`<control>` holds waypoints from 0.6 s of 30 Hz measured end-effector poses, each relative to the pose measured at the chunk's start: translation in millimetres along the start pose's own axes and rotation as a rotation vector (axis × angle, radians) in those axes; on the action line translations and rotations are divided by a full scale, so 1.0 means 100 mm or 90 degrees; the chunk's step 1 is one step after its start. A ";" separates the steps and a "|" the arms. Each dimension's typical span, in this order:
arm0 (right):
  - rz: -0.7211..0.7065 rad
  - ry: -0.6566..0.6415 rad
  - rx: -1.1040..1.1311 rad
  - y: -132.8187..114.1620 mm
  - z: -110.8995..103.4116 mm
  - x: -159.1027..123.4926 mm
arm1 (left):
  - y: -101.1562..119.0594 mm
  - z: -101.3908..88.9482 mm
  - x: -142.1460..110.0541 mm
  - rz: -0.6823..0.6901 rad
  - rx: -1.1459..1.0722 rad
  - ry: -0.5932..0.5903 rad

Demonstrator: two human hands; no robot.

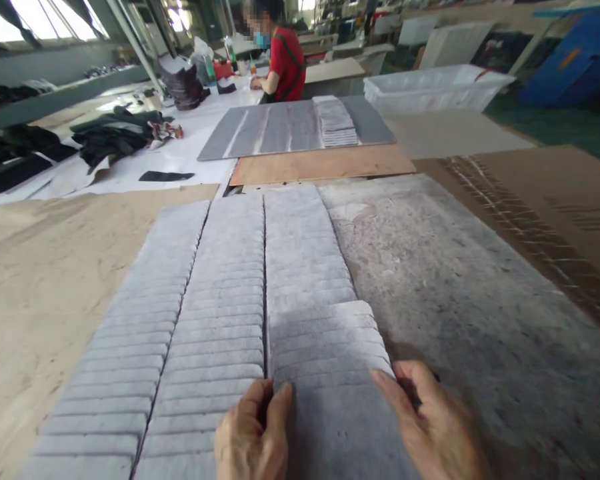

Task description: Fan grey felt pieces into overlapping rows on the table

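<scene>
Three rows of overlapping grey felt-like pieces run away from me: a left row [113, 347], a middle row [215, 333] and a right row [305, 253]. At the near end of the right row, a stack of grey pieces [330, 407] lies between my hands. My left hand [257, 427] pinches its left edge, thumb and forefinger close together, beside the middle row. On the opposite edge, my right hand [430, 420] grips with the thumb on top and fingers curled at the side. How many pieces the fingers hold is hidden.
A grey board [280, 127] bears another fanned stack [335, 120]. Wooden board [325, 165] lies before it. Dark scraps [113, 130] are at left, a white plastic tub [430, 90] at back right. A person in red [286, 67] works at the far table.
</scene>
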State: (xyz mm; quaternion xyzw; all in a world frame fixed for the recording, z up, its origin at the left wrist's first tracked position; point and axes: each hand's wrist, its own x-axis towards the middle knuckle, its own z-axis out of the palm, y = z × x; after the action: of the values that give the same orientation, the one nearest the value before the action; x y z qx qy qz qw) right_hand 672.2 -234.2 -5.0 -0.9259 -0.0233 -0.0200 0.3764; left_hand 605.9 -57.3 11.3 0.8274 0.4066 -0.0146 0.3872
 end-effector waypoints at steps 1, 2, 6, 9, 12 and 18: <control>-0.010 0.006 -0.001 -0.01 0.01 0.03 | 0.03 -0.01 0.02 -0.002 0.038 0.014; -0.020 0.011 -0.003 -0.03 0.02 0.06 | 0.05 -0.01 0.04 -0.006 0.073 0.030; -0.051 0.022 -0.026 -0.05 0.06 0.13 | 0.09 0.00 0.12 -0.027 0.188 0.027; -0.099 0.033 -0.102 -0.03 0.10 0.15 | 0.12 0.03 0.15 -0.041 0.264 0.027; -0.150 0.054 -0.205 0.02 0.13 0.15 | 0.17 0.06 0.15 -0.053 0.323 0.061; -0.107 -0.043 -0.209 0.15 0.11 0.17 | 0.18 0.08 0.18 -0.059 0.316 0.010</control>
State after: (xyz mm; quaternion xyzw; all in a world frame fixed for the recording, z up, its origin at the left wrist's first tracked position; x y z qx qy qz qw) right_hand 690.3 -236.9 -22.0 -0.9698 -0.1094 -0.0241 0.2166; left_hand 632.7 -56.7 10.9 0.8778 0.4308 -0.1252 0.1682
